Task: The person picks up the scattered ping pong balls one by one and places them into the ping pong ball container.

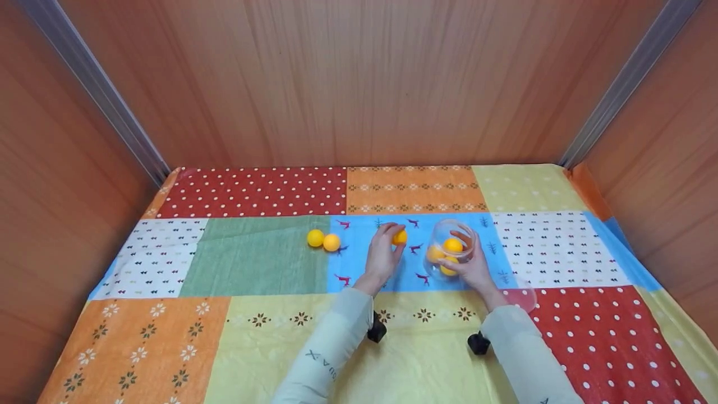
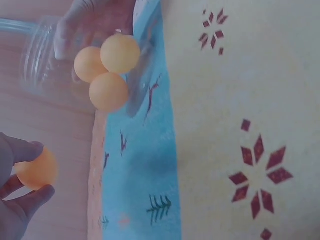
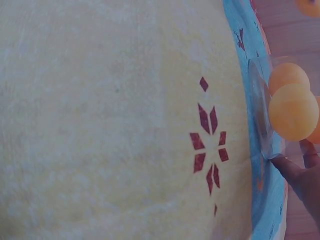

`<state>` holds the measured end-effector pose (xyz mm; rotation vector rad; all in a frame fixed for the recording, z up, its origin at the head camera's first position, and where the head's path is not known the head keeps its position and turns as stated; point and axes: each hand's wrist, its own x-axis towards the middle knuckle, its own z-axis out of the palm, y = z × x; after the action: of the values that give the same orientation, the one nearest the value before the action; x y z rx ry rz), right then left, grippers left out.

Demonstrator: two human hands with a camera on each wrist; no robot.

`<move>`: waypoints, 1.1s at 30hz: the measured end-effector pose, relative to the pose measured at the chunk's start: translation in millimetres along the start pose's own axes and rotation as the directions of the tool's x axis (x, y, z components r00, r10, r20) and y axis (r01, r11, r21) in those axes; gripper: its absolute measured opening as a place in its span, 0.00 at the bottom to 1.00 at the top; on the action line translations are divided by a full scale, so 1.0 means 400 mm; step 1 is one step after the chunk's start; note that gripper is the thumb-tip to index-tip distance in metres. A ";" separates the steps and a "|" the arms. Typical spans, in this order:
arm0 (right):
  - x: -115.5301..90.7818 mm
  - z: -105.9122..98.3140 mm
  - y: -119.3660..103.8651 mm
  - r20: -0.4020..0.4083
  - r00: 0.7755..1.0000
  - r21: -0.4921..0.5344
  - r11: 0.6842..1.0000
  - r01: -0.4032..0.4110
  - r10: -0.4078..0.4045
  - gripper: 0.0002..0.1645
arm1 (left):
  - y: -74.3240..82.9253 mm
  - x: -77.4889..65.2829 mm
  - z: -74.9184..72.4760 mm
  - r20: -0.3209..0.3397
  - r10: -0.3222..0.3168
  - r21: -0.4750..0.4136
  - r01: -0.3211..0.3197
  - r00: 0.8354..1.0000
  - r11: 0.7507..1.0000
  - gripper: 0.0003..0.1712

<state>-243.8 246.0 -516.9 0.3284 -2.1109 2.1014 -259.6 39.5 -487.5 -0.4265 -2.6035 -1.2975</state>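
My left hand (image 1: 383, 255) pinches an orange ping-pong ball (image 1: 399, 237) between thumb and fingers, to the left of a clear plastic jar (image 1: 443, 227). In the left wrist view the same ball (image 2: 37, 169) sits between the fingertips, apart from the jar. Around the jar's side curls my right hand (image 1: 475, 269). Three orange balls (image 2: 109, 92) lie inside the jar, seen through its wall. The right wrist view shows the jar's base (image 3: 265, 110) close to the cloth, with the right thumb against it.
Two more balls, one yellow-orange (image 1: 315, 238) and one paler (image 1: 332, 242), lie touching on the cloth left of my left hand. A clear round lid (image 1: 524, 297) lies by my right wrist. Patchwork cloth (image 1: 252, 255) covers the table; wooden panels (image 1: 359, 84) enclose it.
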 end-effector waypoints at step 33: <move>0.005 -0.014 0.030 -0.011 0.998 -0.041 0.997 -0.062 0.062 0.50 | 0.153 -0.002 0.034 -0.014 0.245 -0.083 -0.246 0.969 0.966 0.20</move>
<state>-249.2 251.5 -527.8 0.2506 -2.1832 2.0844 -238.3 85.5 -450.2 -0.7344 -2.4051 -1.3221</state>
